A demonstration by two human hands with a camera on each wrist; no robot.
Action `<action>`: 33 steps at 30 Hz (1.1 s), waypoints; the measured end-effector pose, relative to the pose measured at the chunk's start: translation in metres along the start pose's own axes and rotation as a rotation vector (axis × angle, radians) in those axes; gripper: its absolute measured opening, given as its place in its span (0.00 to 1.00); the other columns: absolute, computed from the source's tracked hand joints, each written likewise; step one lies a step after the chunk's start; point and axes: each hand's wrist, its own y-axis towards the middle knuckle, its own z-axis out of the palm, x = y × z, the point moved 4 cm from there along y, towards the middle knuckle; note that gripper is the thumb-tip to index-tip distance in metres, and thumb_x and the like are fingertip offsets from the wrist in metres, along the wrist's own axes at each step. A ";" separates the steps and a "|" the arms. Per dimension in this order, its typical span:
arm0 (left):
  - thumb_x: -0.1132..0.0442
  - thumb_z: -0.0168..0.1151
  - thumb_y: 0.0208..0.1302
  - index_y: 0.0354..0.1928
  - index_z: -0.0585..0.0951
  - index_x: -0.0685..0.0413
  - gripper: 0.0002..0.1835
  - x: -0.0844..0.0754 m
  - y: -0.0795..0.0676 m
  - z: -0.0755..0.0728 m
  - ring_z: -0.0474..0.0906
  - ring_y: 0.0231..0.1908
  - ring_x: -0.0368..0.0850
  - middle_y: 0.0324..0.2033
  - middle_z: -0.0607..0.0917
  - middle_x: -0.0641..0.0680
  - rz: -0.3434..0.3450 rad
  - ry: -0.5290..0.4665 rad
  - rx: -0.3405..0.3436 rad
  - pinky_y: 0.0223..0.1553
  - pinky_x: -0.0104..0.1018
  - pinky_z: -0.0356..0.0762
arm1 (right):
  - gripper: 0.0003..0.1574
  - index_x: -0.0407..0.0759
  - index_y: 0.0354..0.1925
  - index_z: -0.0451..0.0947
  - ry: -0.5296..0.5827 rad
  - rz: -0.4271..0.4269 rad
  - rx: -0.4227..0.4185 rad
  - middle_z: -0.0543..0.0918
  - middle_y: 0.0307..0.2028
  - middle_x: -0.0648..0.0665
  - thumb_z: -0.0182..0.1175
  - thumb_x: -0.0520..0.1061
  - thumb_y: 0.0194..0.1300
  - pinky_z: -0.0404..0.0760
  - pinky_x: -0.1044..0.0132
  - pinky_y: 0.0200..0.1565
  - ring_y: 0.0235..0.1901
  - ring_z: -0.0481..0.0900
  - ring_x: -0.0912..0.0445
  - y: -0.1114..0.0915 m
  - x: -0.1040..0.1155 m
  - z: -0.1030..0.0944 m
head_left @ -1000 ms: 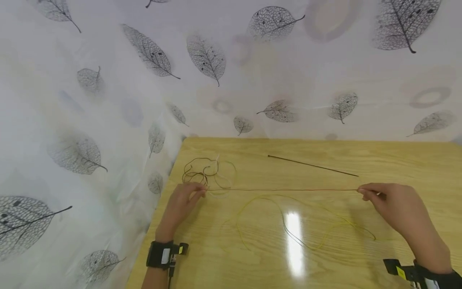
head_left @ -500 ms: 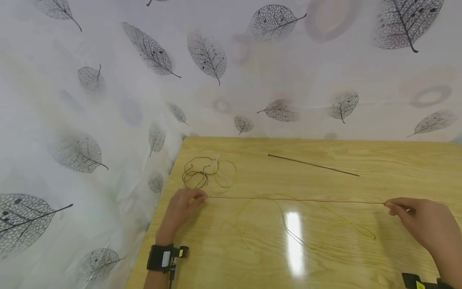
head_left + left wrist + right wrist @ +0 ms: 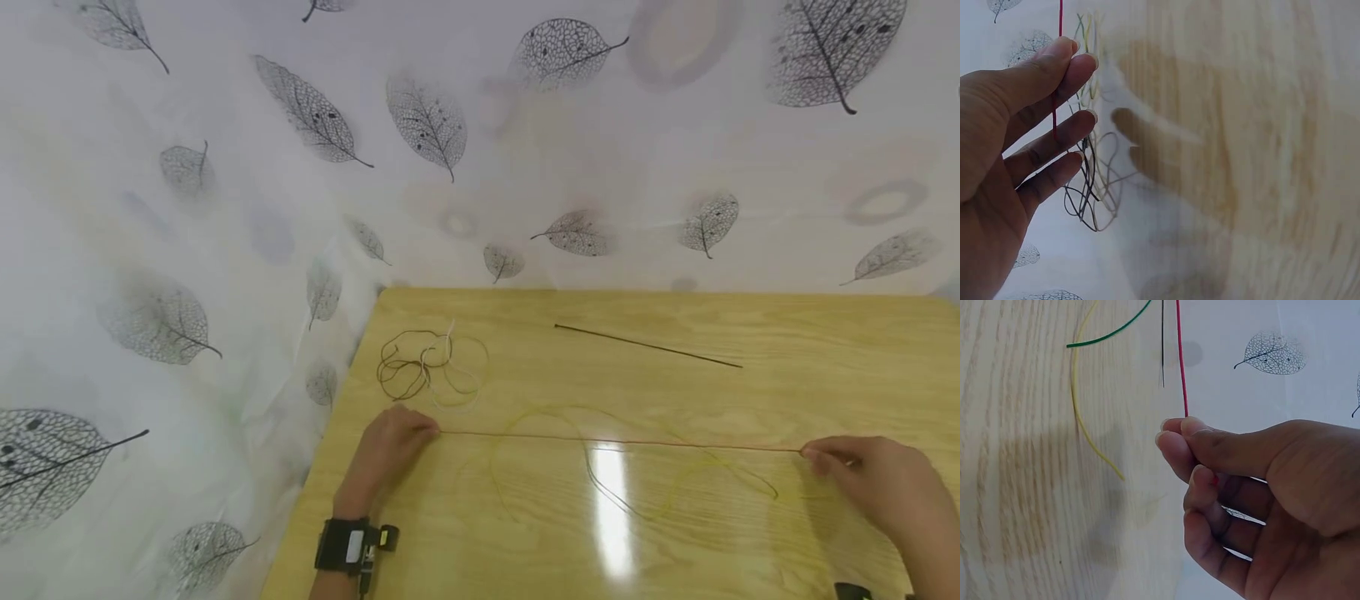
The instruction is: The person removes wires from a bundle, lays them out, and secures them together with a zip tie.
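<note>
A thin red cord stretches nearly straight between both hands over the table. At its left end, my left hand pinches it between thumb and forefinger; in the left wrist view a short tail of the red cord hangs past the fingers. My right hand pinches the other end the same way, with the remaining fingers curled in the right wrist view. Under the stretched cord lie loose yellow cord and green cord in wide loops.
Tangled dark cord and white cord lie at the table's back left. A thin dark stick-like length lies near the back edge. Leaf-patterned sheeting rises behind and left of the wooden table.
Both hands have moved toward the table's front edge with the red cord. The right hand has also shifted right, so a longer stretch of cord spans between them.
</note>
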 end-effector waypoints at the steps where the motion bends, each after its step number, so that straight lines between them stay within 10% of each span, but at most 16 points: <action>1: 0.53 0.67 0.60 0.35 0.86 0.34 0.02 0.000 0.000 0.000 0.74 0.34 0.28 0.33 0.82 0.29 0.019 0.001 -0.009 0.38 0.30 0.76 | 0.25 0.33 0.46 0.82 0.006 0.009 0.023 0.85 0.28 0.40 0.60 0.55 0.67 0.73 0.52 0.23 0.25 0.79 0.45 0.000 -0.001 0.001; 8: 0.55 0.71 0.56 0.31 0.87 0.41 0.02 -0.001 0.001 -0.002 0.72 0.35 0.34 0.32 0.79 0.37 0.123 0.031 -0.104 0.36 0.33 0.74 | 0.32 0.37 0.43 0.84 0.025 0.005 0.103 0.85 0.35 0.34 0.58 0.65 0.64 0.73 0.39 0.35 0.40 0.77 0.30 0.003 0.003 0.012; 20: 0.53 0.74 0.52 0.28 0.85 0.32 0.06 0.000 0.001 0.011 0.71 0.31 0.28 0.28 0.79 0.27 0.090 0.003 0.028 0.35 0.28 0.72 | 0.14 0.49 0.41 0.84 0.057 -0.084 0.140 0.87 0.35 0.43 0.66 0.55 0.60 0.76 0.42 0.38 0.38 0.83 0.40 0.001 0.016 0.020; 33: 0.51 0.73 0.52 0.30 0.84 0.31 0.05 -0.013 0.005 0.011 0.71 0.32 0.27 0.30 0.80 0.28 0.089 0.010 0.080 0.36 0.28 0.72 | 0.16 0.50 0.44 0.83 0.088 -0.160 0.123 0.86 0.32 0.49 0.66 0.54 0.61 0.79 0.46 0.36 0.34 0.83 0.49 -0.003 0.041 0.019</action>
